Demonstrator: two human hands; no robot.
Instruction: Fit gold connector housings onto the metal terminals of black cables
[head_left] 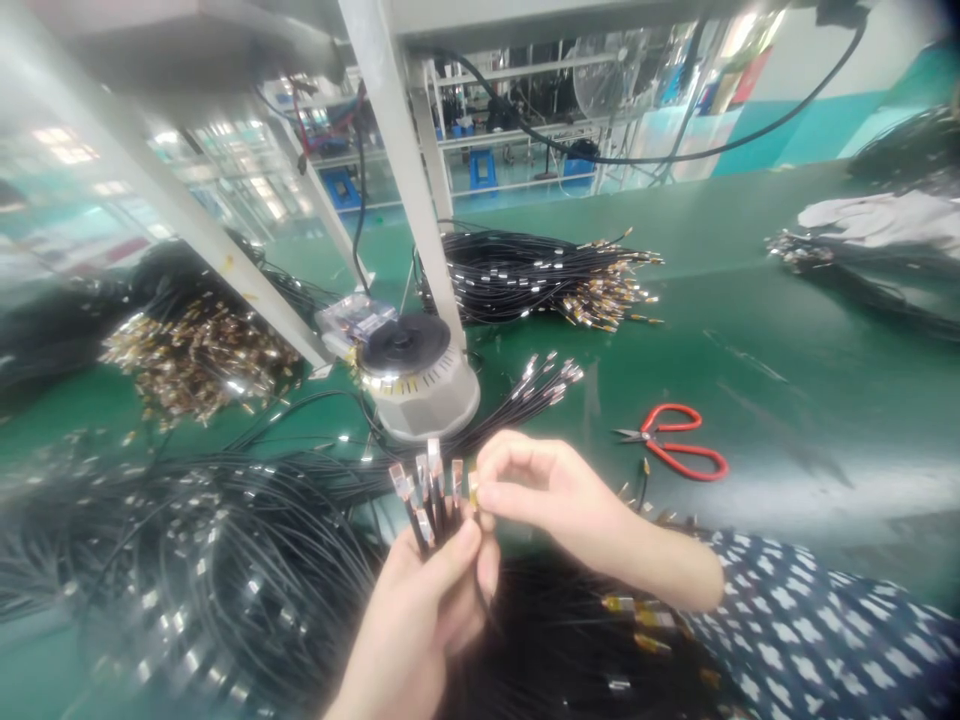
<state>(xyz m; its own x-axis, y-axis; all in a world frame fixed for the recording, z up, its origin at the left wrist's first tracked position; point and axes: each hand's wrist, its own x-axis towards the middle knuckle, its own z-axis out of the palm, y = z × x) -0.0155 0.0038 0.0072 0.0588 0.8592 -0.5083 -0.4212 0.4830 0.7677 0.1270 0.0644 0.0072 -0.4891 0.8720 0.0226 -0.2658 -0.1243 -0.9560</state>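
My left hand [431, 600] is closed around a small bunch of black cables [433, 490], their flat silvery and coppery ends pointing up and fanned apart. Thumb and forefinger of my right hand [551, 485] pinch the tip of one cable at the right of the bunch, where a small yellow piece of tape [473, 487] shows. Just beyond the hands stands a round grey dispenser [427, 405] with a black disc on top and small yellow strips along its rim. Under my right forearm lie dark cables with yellow-wrapped ends [649, 620].
Red-handled scissors [679, 440] lie on the green table [772, 400] at right. Cable bundles lie at the back [540, 280], the left [202, 350] and the front left [247, 570]. White posts [405, 150] rise behind the dispenser. A white cloth [885, 218] is at far right.
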